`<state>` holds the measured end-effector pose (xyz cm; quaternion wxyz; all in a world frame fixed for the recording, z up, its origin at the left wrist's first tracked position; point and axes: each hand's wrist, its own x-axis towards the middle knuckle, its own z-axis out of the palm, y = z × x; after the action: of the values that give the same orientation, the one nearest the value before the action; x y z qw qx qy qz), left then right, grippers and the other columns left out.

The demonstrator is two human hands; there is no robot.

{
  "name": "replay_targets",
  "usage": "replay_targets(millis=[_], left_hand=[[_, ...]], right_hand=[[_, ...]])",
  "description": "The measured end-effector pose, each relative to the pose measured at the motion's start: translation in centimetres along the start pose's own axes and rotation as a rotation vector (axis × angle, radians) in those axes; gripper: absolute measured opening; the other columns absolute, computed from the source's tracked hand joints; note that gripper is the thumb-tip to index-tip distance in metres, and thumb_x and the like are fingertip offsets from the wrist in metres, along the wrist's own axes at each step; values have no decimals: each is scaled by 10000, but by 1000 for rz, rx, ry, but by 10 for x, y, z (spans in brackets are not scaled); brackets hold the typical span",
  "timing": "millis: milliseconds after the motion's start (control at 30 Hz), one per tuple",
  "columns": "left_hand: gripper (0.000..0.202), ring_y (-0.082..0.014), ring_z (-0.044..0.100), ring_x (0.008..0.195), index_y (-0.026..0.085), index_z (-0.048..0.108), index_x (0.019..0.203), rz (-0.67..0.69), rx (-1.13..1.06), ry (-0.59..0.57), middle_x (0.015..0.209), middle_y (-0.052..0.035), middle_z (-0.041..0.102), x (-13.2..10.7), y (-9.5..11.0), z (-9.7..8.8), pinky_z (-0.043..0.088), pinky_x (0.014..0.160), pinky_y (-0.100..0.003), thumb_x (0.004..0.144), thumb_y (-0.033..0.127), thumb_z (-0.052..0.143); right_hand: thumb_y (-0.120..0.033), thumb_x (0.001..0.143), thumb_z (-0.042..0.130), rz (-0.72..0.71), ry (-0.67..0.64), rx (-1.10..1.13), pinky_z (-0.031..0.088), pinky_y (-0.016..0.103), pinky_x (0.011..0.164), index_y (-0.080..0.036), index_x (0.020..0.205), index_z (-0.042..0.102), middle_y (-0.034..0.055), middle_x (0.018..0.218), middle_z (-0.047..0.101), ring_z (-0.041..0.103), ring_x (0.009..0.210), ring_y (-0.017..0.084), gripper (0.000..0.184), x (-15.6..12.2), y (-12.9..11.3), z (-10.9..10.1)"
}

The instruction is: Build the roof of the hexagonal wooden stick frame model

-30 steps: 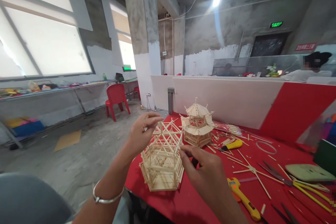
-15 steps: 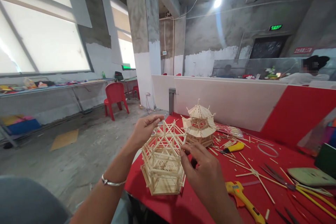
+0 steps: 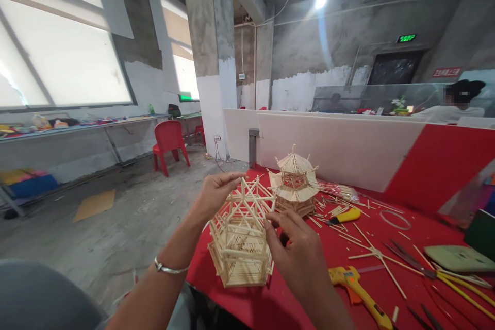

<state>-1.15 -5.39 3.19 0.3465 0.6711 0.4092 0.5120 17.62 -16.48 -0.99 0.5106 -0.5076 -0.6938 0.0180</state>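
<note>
A six-sided open model pavilion frame (image 3: 243,252) of pale wooden sticks stands near the front edge of the red table. My left hand (image 3: 220,193), with a silver bangle on its wrist, reaches over from the left; its fingers are pressed together at the frame's upper rear tip. Thumb and forefinger of my right hand (image 3: 296,242) pinch the frame's right upper corner. The exact contact of the fingertips is partly hidden. Just behind stands a roofed two-tier stick pavilion (image 3: 296,183), touched by neither hand.
Right of my hand lie a yellow glue gun (image 3: 358,289), a yellow craft knife (image 3: 344,216), loose sticks, a star of joined sticks (image 3: 377,253), yellow-handled scissors (image 3: 436,274) and a clear ring (image 3: 394,219). A white partition (image 3: 328,149) borders the table; beyond it sits a person (image 3: 456,105).
My left hand has shifted slightly right at the top of the frame. My right hand keeps nearly the same place, and the frame stays put.
</note>
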Motion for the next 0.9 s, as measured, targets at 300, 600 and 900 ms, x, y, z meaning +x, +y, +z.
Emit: replay_targets(millis=[300, 600, 900], left_hand=[[295, -209, 704, 884, 197, 798, 1011, 27, -35, 22, 956, -65, 795, 1, -4, 3, 552, 793, -316, 802, 391, 723], [222, -197, 695, 839, 195, 816, 902, 29, -31, 16, 920, -65, 798, 4, -1, 5, 546, 782, -313, 778, 363, 738], [250, -193, 682, 819, 199, 815, 919, 31, -32, 21, 914, -56, 797, 4, -3, 5, 544, 753, -309, 778, 390, 734]], right_hand=[[-175, 897, 531, 1, 3, 7, 505, 275, 679, -208, 985, 702, 48, 864, 676, 660, 741, 169, 196, 2, -2, 0], [-138, 848, 536, -4, -26, 70, 512, 245, 631, -197, 1033, 701, 45, 871, 675, 639, 679, 142, 255, -2, -5, -4], [-185, 875, 561, -4, -23, 71, 526, 253, 617, -198, 995, 717, 39, 819, 695, 643, 635, 145, 197, -8, -1, -6]])
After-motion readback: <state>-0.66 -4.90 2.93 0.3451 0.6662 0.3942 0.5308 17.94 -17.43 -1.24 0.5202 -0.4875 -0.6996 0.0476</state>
